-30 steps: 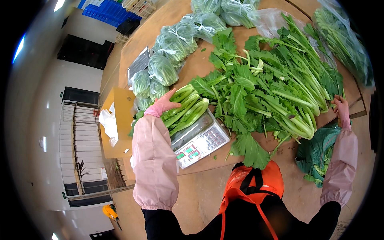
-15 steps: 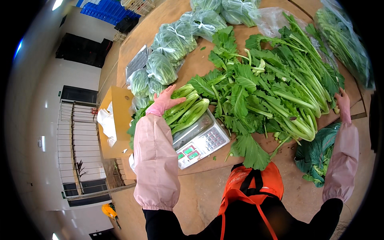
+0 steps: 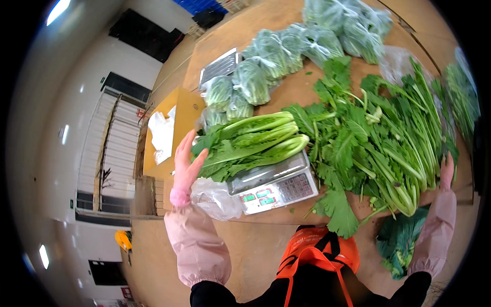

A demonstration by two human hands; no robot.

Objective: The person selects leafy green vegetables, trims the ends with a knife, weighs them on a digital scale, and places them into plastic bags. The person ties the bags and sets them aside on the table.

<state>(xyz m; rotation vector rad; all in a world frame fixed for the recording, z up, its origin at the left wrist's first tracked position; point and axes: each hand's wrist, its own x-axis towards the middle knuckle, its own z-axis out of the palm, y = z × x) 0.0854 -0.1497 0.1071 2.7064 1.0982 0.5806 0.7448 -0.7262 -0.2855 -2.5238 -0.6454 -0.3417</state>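
A bunch of long green leafy stalks [image 3: 261, 135] lies across the metal pan of a white digital scale [image 3: 279, 192], whose green display is lit. My left hand [image 3: 185, 166] is open just left of the bunch's leafy end, fingers spread and holding nothing. A crumpled clear plastic bag [image 3: 215, 197] lies between it and the scale. To the right spreads a big heap of loose leafy greens [image 3: 378, 143]. At the heap's right edge is my right hand [image 3: 446, 173], its fingers stretched out beside the leaf tips.
Several tied clear bags of greens [image 3: 271, 53] line the back of the brown table [image 3: 204, 61]. A yellow cardboard box [image 3: 180, 115] with white plastic stands at left, a dark tray [image 3: 219, 68] behind. A dark green bag [image 3: 399, 238] of leaves sits below the table's right edge.
The view has swung left. My left hand has come off the bunch on the scale and moved left of it, uncovering the plastic bag. My right hand stays by the heap's right edge.
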